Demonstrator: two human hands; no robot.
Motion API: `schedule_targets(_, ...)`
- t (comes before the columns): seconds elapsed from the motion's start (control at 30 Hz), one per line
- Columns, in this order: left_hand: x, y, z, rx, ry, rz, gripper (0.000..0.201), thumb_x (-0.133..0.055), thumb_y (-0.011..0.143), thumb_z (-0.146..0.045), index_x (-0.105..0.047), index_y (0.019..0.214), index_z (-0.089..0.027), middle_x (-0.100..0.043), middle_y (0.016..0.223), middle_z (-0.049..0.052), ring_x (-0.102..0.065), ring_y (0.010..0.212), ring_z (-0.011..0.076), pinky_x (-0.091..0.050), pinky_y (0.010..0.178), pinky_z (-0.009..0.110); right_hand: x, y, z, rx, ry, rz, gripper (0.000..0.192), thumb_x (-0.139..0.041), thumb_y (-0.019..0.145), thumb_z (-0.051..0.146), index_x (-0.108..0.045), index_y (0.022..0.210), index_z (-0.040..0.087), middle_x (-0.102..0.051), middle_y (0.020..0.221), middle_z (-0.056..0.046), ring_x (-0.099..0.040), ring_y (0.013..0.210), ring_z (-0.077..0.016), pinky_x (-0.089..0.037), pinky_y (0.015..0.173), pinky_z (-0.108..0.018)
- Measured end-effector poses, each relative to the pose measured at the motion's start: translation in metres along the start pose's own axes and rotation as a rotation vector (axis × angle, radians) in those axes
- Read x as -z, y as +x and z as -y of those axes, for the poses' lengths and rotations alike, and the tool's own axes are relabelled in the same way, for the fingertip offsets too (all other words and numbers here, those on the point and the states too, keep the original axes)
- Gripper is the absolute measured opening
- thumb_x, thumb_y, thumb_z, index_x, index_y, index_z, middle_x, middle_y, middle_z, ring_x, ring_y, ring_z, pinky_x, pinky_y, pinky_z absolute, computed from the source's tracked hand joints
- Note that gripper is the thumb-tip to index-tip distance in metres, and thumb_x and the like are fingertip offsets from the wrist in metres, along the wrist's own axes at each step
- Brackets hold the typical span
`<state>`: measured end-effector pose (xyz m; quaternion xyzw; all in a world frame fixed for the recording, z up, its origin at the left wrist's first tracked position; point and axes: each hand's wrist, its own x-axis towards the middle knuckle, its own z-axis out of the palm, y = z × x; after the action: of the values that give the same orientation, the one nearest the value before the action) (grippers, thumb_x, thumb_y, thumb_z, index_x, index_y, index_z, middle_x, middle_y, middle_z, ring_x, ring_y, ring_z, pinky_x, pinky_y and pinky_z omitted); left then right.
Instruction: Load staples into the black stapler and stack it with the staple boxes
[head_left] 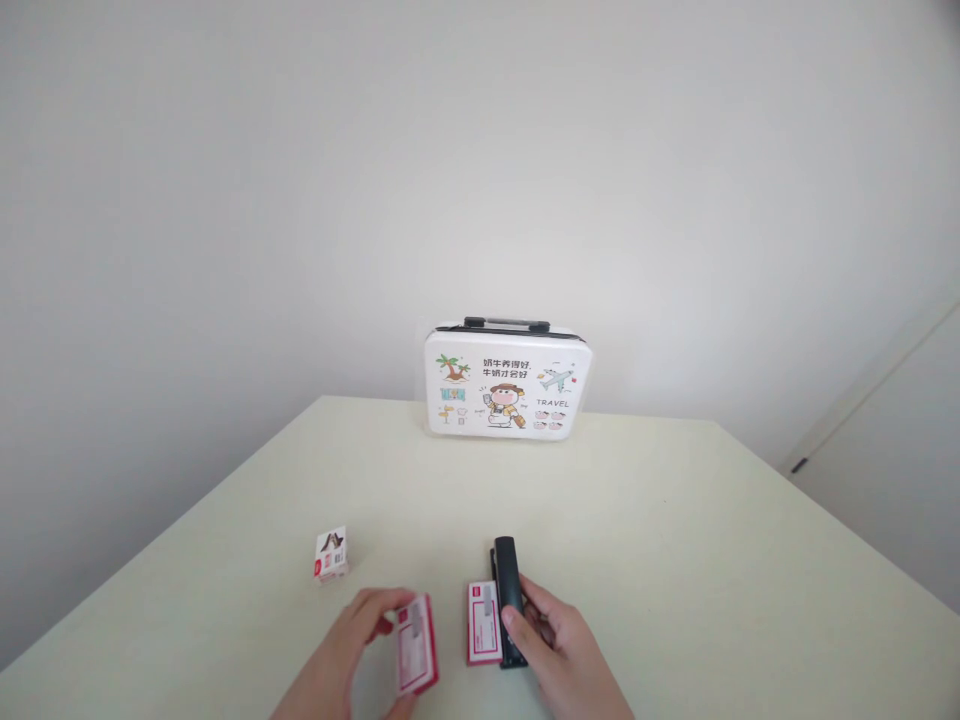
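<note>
The table (637, 500) is filling the lower half of the frame. The white case (508, 385) is standing upright at the frame's centre; it is looking closed, its contents not showing.

At the bottom, right of centre, the right hand (559, 640) is gripping the black stapler (508, 570), thumb lying on top, fingers curling along its right side. Left of centre, the left hand (360, 625) is pinching a red-and-white box (415, 648) between fingers and thumb, holding it tilted. Good handling is probably calling for a light pinch, as card may be denting under a squeeze, and for a thumb that is steadying the stapler without pressing it down.

The second box (484, 630) is lying label up just left of the stapler; whether they are touching, I cannot tell. The small carton (331, 555) is sitting at lower left. What these three are containing is not showing.
</note>
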<state>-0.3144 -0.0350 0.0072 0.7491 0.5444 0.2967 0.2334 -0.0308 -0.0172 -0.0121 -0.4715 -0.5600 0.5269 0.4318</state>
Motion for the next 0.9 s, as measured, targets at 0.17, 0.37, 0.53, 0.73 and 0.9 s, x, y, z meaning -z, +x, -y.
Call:
schedule_targets(0.17,-0.034,0.043,-0.054,-0.167,-0.149,0.071,0.063,-0.062,0.066,-0.007,-0.057,0.125,-0.028,-0.062,0.123,0.006,-0.060,0.119,0.0260,-0.051,0.107,0.041,0.000,0.001,-0.003,0.036,-0.020,-0.011,0.072,-0.061,0.086,0.073,-0.068,0.132,0.019,-0.068,0.082,-0.005,-0.059,0.079,-0.0231,-0.054,0.079,-0.038)
schedule_targets(0.37,-0.056,0.054,-0.051,-0.238,-0.283,0.154,0.070,-0.061,0.067,-0.005,-0.054,0.133,-0.027,-0.061,0.126,0.006,-0.060,0.120,0.0233,-0.050,0.107,0.038,-0.001,0.003,-0.006,0.058,-0.007,-0.016,0.072,-0.060,0.086,0.073,-0.067,0.132,0.018,-0.068,0.084,-0.005,-0.060,0.082,-0.0238,-0.053,0.080,-0.038)
schedule_targets(0.53,-0.034,0.046,-0.029,-0.065,-0.195,-0.012,0.063,-0.073,0.080,-0.033,-0.055,0.140,-0.030,-0.055,0.146,0.007,-0.053,0.133,0.0278,-0.048,0.109,0.042,-0.001,-0.005,-0.024,-0.023,-0.044,-0.172,0.083,-0.058,0.087,0.072,-0.052,0.147,0.014,-0.060,0.087,-0.004,-0.054,0.073,-0.0188,-0.048,0.070,-0.032)
schedule_targets(0.73,0.049,0.044,0.056,0.628,0.066,-0.500,0.050,-0.057,0.085,-0.069,-0.070,0.106,-0.026,-0.076,0.095,0.003,-0.069,0.078,0.0249,-0.049,0.064,0.032,0.001,-0.019,-0.040,-0.007,-0.144,-0.172,0.096,-0.080,0.066,0.061,-0.053,0.147,0.019,-0.053,0.084,0.000,-0.043,0.064,-0.0130,-0.034,0.054,-0.025)
schedule_targets(0.9,0.032,0.062,0.043,0.539,-0.006,-0.212,0.046,-0.061,0.081,-0.066,-0.076,0.095,-0.026,-0.079,0.085,0.002,-0.072,0.075,0.0261,-0.049,0.069,0.033,0.001,-0.014,-0.024,0.028,-0.187,-0.040,0.084,-0.082,0.065,0.046,-0.059,0.143,0.025,-0.066,0.086,-0.001,-0.050,0.068,-0.0158,-0.041,0.062,-0.026)
